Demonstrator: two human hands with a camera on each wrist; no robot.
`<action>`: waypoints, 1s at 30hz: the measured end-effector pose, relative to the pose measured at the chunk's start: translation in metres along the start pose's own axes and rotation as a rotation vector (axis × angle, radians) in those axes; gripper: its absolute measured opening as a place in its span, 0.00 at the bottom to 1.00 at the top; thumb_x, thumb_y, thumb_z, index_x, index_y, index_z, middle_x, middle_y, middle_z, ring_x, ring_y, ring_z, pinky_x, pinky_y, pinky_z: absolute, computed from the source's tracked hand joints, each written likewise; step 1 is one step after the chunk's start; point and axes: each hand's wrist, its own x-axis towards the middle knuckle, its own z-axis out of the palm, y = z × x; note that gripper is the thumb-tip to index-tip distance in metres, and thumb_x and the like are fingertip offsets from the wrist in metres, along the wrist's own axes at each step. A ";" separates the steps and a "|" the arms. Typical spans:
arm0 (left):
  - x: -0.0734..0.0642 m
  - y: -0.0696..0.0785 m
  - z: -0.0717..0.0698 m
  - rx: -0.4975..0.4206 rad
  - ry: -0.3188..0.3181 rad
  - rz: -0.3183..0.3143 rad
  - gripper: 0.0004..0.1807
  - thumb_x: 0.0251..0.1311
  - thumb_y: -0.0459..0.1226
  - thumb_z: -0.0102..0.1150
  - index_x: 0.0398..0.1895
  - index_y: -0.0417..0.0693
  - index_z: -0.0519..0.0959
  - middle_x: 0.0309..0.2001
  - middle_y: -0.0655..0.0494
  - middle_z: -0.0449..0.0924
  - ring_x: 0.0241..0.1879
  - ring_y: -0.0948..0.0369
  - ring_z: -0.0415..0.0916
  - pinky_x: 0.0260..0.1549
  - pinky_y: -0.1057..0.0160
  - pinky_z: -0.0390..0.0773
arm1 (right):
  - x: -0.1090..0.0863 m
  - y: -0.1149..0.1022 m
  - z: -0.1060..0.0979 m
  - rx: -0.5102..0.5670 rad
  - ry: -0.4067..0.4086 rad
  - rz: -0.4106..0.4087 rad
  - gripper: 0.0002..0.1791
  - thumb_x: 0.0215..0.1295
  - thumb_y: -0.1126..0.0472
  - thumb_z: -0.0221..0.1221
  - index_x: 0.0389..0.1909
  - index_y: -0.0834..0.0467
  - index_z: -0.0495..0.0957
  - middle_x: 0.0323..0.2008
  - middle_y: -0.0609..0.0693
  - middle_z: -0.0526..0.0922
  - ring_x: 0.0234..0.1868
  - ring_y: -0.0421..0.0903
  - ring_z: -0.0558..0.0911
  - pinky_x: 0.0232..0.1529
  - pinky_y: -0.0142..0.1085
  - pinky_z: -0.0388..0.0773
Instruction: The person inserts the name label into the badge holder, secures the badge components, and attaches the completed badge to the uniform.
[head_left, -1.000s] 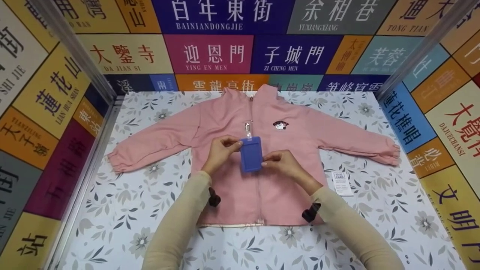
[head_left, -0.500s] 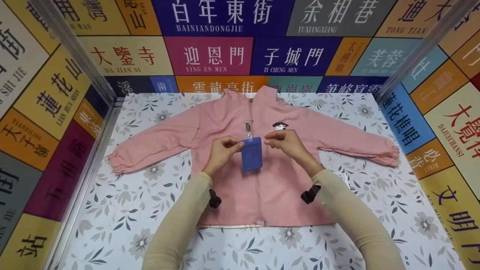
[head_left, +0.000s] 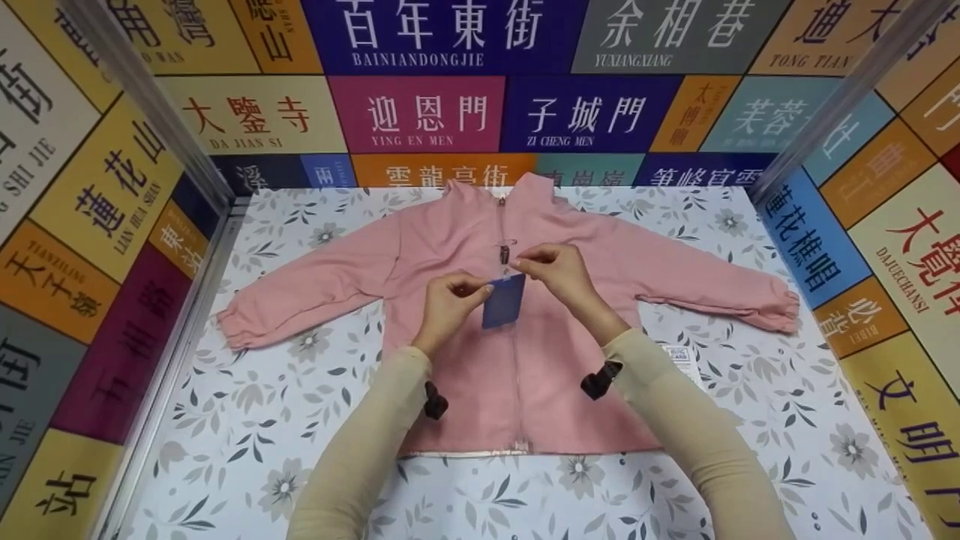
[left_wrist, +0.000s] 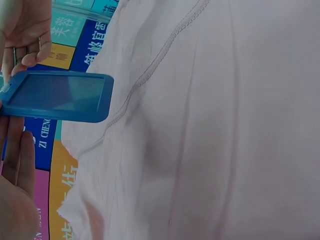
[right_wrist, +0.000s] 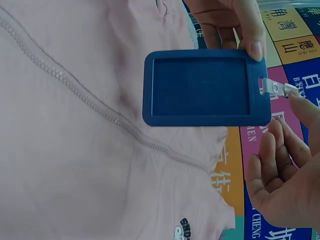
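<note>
From where I stand, the badge holder (right_wrist: 200,87) looks like smooth blue plastic, its rim fairly matt, its recessed panel catching a faint sheen. Its strap (right_wrist: 273,87) seems clear, soft plastic, and the clip (head_left: 505,255) gleams like metal. The jacket (head_left: 465,390) is thin, matt pink cloth, softly creased, with a ridged, toothed zip (right_wrist: 112,120). The cream sleeves (head_left: 367,442) look like plain matt cloth; the corner post (head_left: 166,97) has metal's dull shine.
</note>
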 end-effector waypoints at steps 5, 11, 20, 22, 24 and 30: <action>-0.001 0.001 0.003 0.021 0.030 0.052 0.05 0.54 0.27 0.69 0.34 0.34 0.87 0.29 0.40 0.85 0.26 0.66 0.79 0.30 0.72 0.79 | 0.005 0.003 0.006 0.016 0.037 -0.020 0.14 0.56 0.51 0.71 0.36 0.57 0.88 0.31 0.46 0.88 0.32 0.40 0.79 0.36 0.31 0.76; -0.002 -0.002 0.009 0.040 0.058 0.093 0.04 0.51 0.25 0.69 0.32 0.32 0.87 0.27 0.40 0.84 0.25 0.68 0.78 0.28 0.73 0.79 | 0.006 -0.002 0.011 0.004 0.087 -0.010 0.14 0.53 0.50 0.73 0.31 0.57 0.88 0.29 0.46 0.87 0.33 0.41 0.83 0.37 0.32 0.79; -0.004 -0.004 0.013 0.074 0.100 0.155 0.03 0.51 0.24 0.69 0.30 0.32 0.87 0.27 0.40 0.84 0.26 0.67 0.78 0.29 0.72 0.80 | 0.006 -0.006 0.014 -0.034 0.136 0.007 0.10 0.53 0.54 0.72 0.27 0.57 0.87 0.25 0.45 0.86 0.31 0.42 0.81 0.33 0.32 0.77; -0.004 -0.005 0.013 0.064 0.093 0.143 0.04 0.52 0.25 0.69 0.32 0.32 0.87 0.28 0.40 0.84 0.27 0.67 0.78 0.30 0.70 0.80 | 0.006 -0.006 0.014 -0.030 0.134 0.003 0.10 0.54 0.54 0.72 0.26 0.57 0.86 0.23 0.43 0.85 0.29 0.42 0.80 0.33 0.31 0.76; -0.004 -0.005 0.012 0.046 0.082 0.126 0.05 0.52 0.25 0.69 0.33 0.32 0.87 0.29 0.39 0.84 0.27 0.66 0.79 0.31 0.67 0.82 | 0.005 -0.007 0.013 -0.022 0.129 -0.003 0.10 0.54 0.55 0.72 0.26 0.58 0.86 0.22 0.42 0.83 0.28 0.41 0.79 0.32 0.32 0.76; 0.001 -0.015 0.011 0.025 0.059 0.053 0.10 0.52 0.26 0.69 0.39 0.34 0.86 0.34 0.38 0.85 0.32 0.62 0.81 0.38 0.62 0.85 | 0.006 -0.008 0.011 0.067 0.094 -0.029 0.08 0.55 0.61 0.70 0.29 0.62 0.85 0.24 0.42 0.83 0.25 0.38 0.80 0.32 0.34 0.81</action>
